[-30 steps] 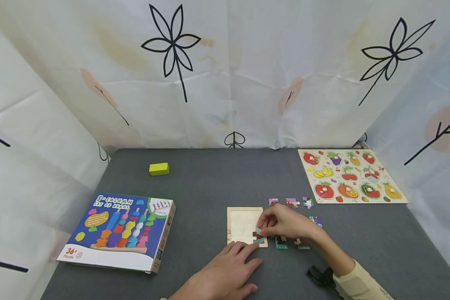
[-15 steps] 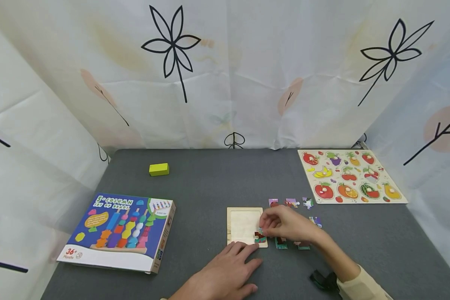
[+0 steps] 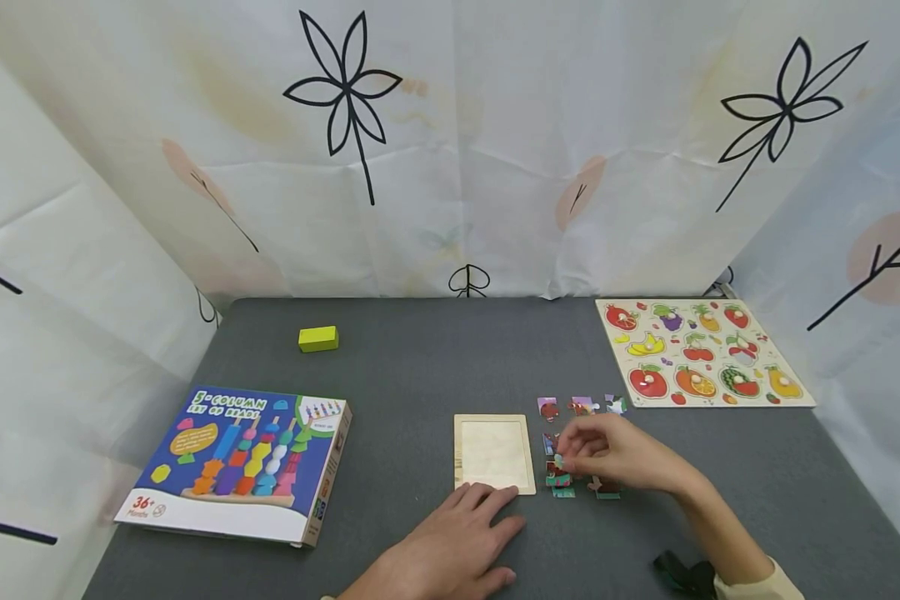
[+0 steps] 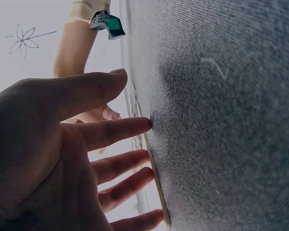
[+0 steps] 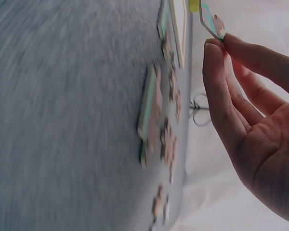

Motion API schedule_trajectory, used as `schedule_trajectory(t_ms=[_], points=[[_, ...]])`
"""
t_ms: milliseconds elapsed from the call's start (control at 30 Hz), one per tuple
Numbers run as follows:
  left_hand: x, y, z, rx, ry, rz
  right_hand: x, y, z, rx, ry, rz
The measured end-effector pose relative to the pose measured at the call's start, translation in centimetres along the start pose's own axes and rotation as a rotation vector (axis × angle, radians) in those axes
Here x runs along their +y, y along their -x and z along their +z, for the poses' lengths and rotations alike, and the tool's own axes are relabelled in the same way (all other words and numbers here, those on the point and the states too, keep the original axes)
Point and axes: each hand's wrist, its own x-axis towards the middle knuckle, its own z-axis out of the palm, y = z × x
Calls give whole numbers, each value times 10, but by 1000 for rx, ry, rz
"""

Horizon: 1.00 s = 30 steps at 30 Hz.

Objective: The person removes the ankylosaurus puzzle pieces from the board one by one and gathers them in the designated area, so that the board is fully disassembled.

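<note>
My right hand (image 3: pixel 618 450) pinches a jigsaw piece (image 5: pixel 212 21) between thumb and forefinger, to the right of a shallow wooden puzzle tray (image 3: pixel 493 454). The piece has brown and teal on it and hangs over other pieces in the head view. Several loose jigsaw pieces (image 3: pixel 583 406) lie on the dark table right of the tray, some partly hidden by the right hand. My left hand (image 3: pixel 453 542) lies with fingers extended, its fingertips at the tray's near edge. In the left wrist view the fingers (image 4: pixel 123 166) reach the tray's edge, spread apart.
A blue boxed bead set (image 3: pixel 232 467) lies at the left of the table. Farther back stands a yellow-green block (image 3: pixel 318 339). A fruit peg puzzle board (image 3: pixel 701 354) fills the back right corner. Patterned white cloth (image 3: pixel 495 167) hangs behind the table.
My right hand lifts the jigsaw piece from over the tray's lower right corner and carries it right, over the loose pieces. The left hand stays in place.
</note>
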Motion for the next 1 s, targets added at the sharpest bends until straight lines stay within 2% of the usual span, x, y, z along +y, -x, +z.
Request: schedule_trajectory(t_ms=[567,1000], points=[[-1,-1,-1,-28,40,-14,13,50,-33,97,38,43],[-1,0,1,-9,30,-4,39,72,-50,79,73,161]])
